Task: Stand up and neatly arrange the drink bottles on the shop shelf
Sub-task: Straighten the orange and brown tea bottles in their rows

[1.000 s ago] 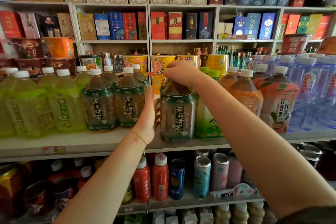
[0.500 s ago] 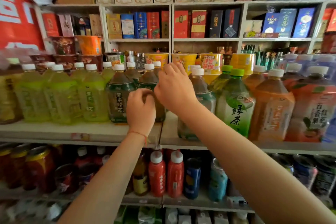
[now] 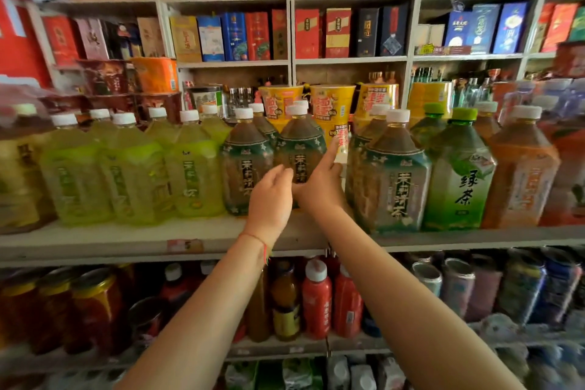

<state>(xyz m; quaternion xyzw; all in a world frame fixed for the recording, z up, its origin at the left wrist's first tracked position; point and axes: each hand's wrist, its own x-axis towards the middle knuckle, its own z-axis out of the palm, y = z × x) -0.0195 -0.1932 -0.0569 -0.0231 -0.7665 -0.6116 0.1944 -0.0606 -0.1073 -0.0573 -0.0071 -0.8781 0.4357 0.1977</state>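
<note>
Both hands are at the middle dark tea bottle (image 3: 299,149), which stands upright on the shelf (image 3: 126,236) set a bit back from the front edge, with a matching bottle (image 3: 245,165) just beside it on the left and a gap on its right before the next dark tea bottle (image 3: 392,174). Left hand (image 3: 269,196) sits in front of the label with fingers loosely curled, looks like touching or just off it, nothing clamped. Right hand (image 3: 319,187) lies along the bottle's right side, index finger extended up the wall, rest relaxed; spread, not pinching. Whether the palm actually bears on the plastic I cannot tell. Judgement: the step is squaring this bottle into the row. To do it well, push low on the body, not near the cap (image 3: 296,109), so it slides instead of tipping. Keep the left hand as a stop so the neighbour doesn't get shoved. Turn the label to face out and line its front with the pale green bottles (image 3: 133,174) on the left. Then close the gap on the right
</note>
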